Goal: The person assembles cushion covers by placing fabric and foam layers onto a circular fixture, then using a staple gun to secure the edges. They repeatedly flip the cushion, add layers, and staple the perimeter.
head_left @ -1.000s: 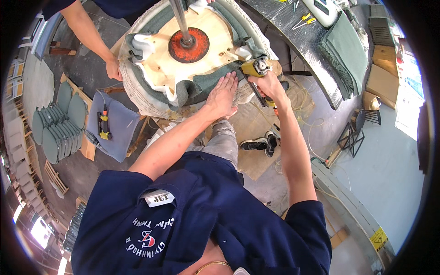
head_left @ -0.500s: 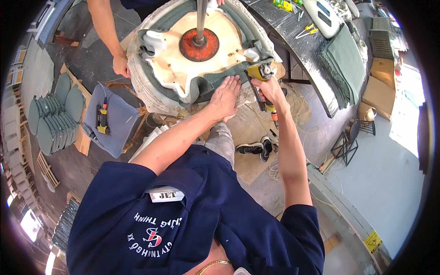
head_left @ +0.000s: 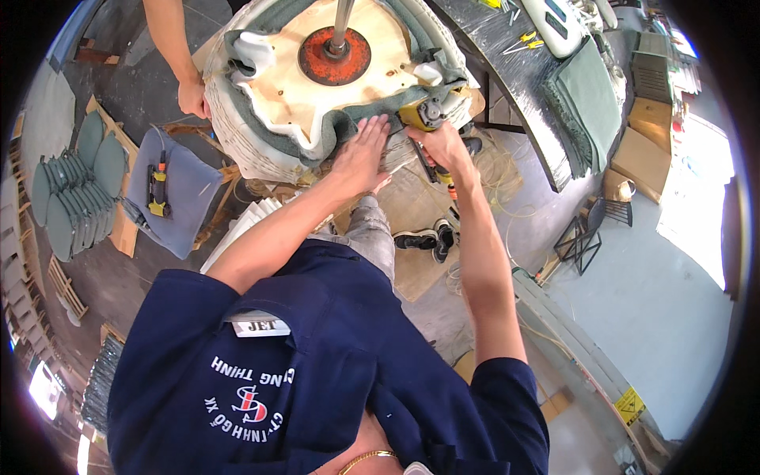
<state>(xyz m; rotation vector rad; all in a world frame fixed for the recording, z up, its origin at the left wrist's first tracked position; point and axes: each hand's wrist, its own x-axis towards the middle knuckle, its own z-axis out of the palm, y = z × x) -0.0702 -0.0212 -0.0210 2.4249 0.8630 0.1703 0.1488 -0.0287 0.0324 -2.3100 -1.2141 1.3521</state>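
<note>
My right hand (head_left: 445, 148) is wrapped round a yellow and black staple gun (head_left: 423, 115), its nose at the near right rim of an upturned chair seat. Beside it, my left hand (head_left: 362, 152) lies flat, fingers stretched, on the green-grey fabric (head_left: 340, 125) folded over that rim. The seat shows a pale wooden base (head_left: 289, 103) with white edging and whitish padded sides (head_left: 229, 131). A metal post stands on a round red plate (head_left: 335, 55) at its middle. Whether the staple gun's nose touches the fabric I cannot tell.
Another person's hand (head_left: 192, 98) rests at the seat's left side. A second staple gun (head_left: 158, 190) lies on a blue-grey cushion (head_left: 190, 194), near stacked green pads (head_left: 75, 194). At right, a black table (head_left: 514, 79) bears folded green fabric (head_left: 586, 111). Shoes (head_left: 427, 239) and air hoses lie below.
Both my hands have shifted left along the seat's rim, the staple gun moving with my right hand. The whole view has also shifted slightly. The other person's hand stays at the seat's side.
</note>
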